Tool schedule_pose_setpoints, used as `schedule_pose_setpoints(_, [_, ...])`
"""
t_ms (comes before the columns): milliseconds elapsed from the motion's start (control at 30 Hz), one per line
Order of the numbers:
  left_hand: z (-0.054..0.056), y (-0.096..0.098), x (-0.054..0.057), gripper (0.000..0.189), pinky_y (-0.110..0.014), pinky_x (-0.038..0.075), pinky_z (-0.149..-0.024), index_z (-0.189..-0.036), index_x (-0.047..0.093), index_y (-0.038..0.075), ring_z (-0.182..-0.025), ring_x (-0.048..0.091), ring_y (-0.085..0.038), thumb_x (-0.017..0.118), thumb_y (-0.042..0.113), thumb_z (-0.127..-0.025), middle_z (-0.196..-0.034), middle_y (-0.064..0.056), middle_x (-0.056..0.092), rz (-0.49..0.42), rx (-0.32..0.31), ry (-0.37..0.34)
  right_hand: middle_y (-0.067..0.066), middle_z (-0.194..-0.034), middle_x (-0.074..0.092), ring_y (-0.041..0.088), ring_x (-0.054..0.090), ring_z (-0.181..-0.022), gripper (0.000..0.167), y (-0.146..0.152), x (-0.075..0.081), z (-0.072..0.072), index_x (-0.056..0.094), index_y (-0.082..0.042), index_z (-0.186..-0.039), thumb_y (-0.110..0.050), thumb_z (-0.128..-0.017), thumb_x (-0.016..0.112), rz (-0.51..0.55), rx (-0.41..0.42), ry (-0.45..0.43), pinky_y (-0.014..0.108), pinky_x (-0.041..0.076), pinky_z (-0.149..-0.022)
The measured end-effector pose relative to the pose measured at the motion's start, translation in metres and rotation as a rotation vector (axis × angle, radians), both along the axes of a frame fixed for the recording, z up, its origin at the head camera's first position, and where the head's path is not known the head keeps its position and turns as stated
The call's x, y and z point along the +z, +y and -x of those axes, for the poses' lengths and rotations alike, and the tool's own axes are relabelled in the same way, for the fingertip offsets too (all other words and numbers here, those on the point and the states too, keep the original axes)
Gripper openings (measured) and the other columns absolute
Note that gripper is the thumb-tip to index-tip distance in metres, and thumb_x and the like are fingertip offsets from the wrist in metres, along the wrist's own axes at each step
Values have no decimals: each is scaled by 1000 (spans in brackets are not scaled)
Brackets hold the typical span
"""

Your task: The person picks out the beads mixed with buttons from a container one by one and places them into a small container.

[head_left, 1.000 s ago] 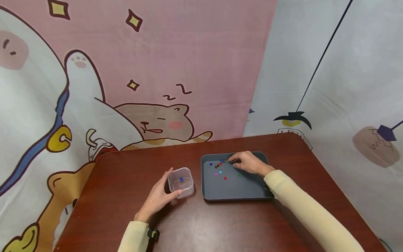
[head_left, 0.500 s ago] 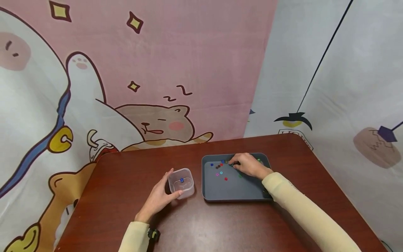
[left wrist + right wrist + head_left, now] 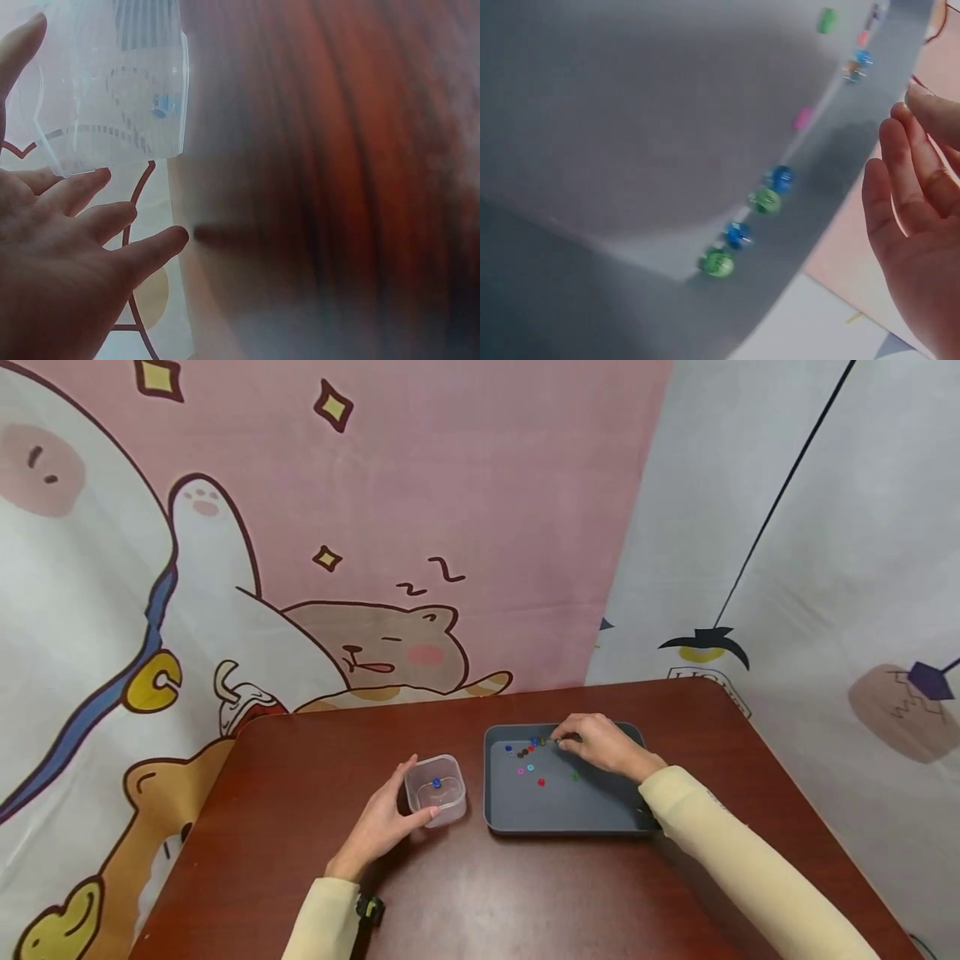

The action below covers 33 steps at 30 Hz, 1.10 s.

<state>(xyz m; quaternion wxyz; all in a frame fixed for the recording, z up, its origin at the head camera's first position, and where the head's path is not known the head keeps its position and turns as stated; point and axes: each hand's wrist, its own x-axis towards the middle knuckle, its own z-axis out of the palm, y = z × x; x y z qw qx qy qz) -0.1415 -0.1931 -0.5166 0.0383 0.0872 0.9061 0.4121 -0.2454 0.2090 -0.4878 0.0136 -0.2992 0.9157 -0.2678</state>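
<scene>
A small clear plastic container (image 3: 452, 812) stands on the table left of the tray. My left hand (image 3: 378, 828) holds it by its sides, thumb at the front and fingers along the left and back. Inside lies a blue bead (image 3: 437, 783). Over the back of the grey tray (image 3: 540, 814), my right hand (image 3: 600, 746) brings thumb and index finger together in a pinch, with a tiny dark bead (image 3: 557, 741) at the fingertips. In the right wrist view, the thumb and index tips meet and the other fingers (image 3: 889, 199) extend loosely; the bead is hidden there.
Several small beads lie scattered in the tray, among them a red bead (image 3: 542, 782), a pink ring (image 3: 521, 771) and a green bead (image 3: 576, 777). Green beads (image 3: 718, 263) and blue beads (image 3: 738, 235) line one wall. A printed cloth (image 3: 525, 527) hangs behind the table.
My right hand has lifted slightly from the beads at the back of the tray, thumb and index finger still together. My left hand keeps its hold on the container; the head view has shifted a little.
</scene>
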Motion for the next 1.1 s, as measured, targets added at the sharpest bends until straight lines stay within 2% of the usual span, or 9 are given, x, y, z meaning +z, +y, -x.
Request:
schedule_pose_setpoints(200, [3, 0, 2, 102, -68, 32, -114, -166, 28, 20, -152, 29, -42, 83, 52, -85, -168, -20, 26, -11, -6, -12, 5, -116, 73, 18, 70, -92, 22, 2, 20, -4, 77, -8, -119, -9, -97, 73, 14, -33, -2, 37, 58, -77])
schedule_pose_setpoints(333, [7, 1, 4, 103, -68, 31, -114, -166, 27, 20, -153, 26, -40, 83, 53, -85, -168, -18, 25, -21, -19, 2, 6, -116, 74, 20, 70, -95, 22, 6, 34, -7, 77, -9, -119, -9, -96, 74, 45, -58, 18, 39, 57, -79])
schedule_pose_setpoints(433, [6, 1, 3, 104, -68, 32, -113, -166, 26, 20, -153, 26, -40, 82, 54, -85, -169, -18, 24, -15, -22, 4, 8, -116, 74, 20, 69, -101, 22, 5, 41, -10, 76, -8, -119, -8, -96, 74, 84, -67, 24, 41, 58, -81])
schedule_pose_setpoints(567, [1, -1, 1, 105, -68, 32, -113, -166, 25, 20, -153, 26, -40, 82, 54, -85, -169, -18, 22, -3, -15, -8, 6, -117, 74, 17, 69, -98, 23, -1, 44, -18, 76, -8, -119, -9, -96, 74, 140, -78, 32, 42, 58, -81])
schedule_pose_setpoints(700, [-2, -2, -1, 105, -68, 30, -114, -167, 24, 20, -153, 26, -39, 82, 53, -85, -170, -18, 22, -7, -7, -21, 3, -117, 73, 13, 68, -86, 22, -11, 46, -28, 77, -12, -118, -13, -97, 75, 192, -88, 46, 41, 58, -76])
schedule_pose_setpoints(800, [-3, -2, -1, 106, -68, 30, -114, -167, 24, 20, -153, 26, -40, 82, 54, -85, -169, -18, 22, -6, -2, -29, 1, -116, 73, 13, 69, -88, 21, -17, 48, -37, 77, -17, -117, -15, -96, 75, 228, -87, 55, 42, 58, -76])
schedule_pose_setpoints(900, [-2, -2, -2, 106, -67, 31, -114, -167, 24, 21, -153, 27, -40, 82, 54, -85, -169, -18, 22, -1, -4, -28, -3, -116, 73, 15, 68, -102, 21, -24, 50, -45, 76, -19, -117, -16, -96, 75, 260, -81, 69, 46, 58, -83])
schedule_pose_setpoints(1100, [1, -1, 0, 105, -66, 32, -114, -167, 23, 24, -153, 27, -40, 83, 53, -85, -169, -19, 24, 1, -12, -9, -5, -117, 72, 16, 69, -103, 21, -39, 51, -57, 76, -19, -117, -17, -97, 74, 332, -70, 80, 49, 59, -83])
